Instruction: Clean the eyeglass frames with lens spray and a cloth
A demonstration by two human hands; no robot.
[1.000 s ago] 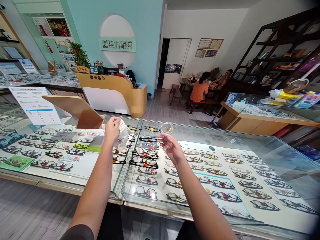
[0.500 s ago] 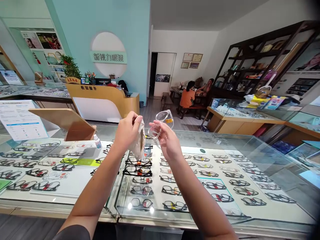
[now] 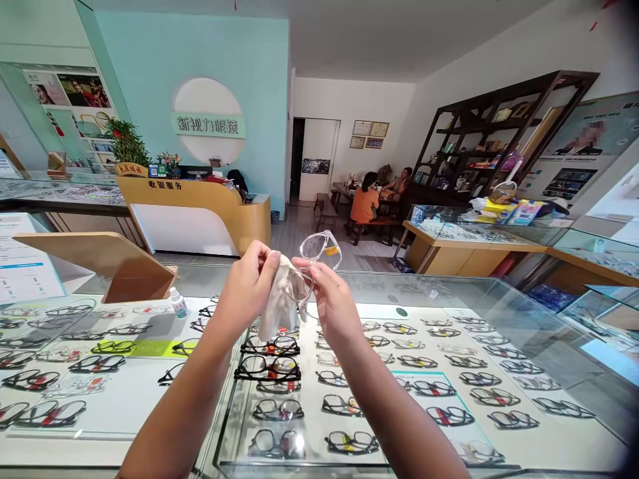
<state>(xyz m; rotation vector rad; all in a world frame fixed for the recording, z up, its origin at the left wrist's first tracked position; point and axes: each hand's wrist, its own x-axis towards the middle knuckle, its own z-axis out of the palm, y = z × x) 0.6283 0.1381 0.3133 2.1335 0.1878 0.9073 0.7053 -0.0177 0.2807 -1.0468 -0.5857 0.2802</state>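
Note:
In my left hand (image 3: 251,283) is a pale cleaning cloth (image 3: 276,306), pinched at its top edge and hanging down. My right hand (image 3: 333,296) grips a pair of clear-framed eyeglasses (image 3: 314,247) with an orange sticker on one lens. One lens of the eyeglasses overlaps the cloth, and I cannot tell whether they press together. Both hands are raised above the glass display case, close to each other. Fingers partly hide the middle of the frame.
Rows of spectacles lie in the glass display case (image 3: 434,289) below my hands. A small white bottle (image 3: 178,304) and a tilted wooden stand (image 3: 107,263) are on the left. Beyond is a wooden counter (image 3: 254,223); a person in orange (image 3: 365,203) sits farther back with another person.
The cloth and the eyeglasses have come together, with a lens now in front of the cloth. The camera view has shifted slightly.

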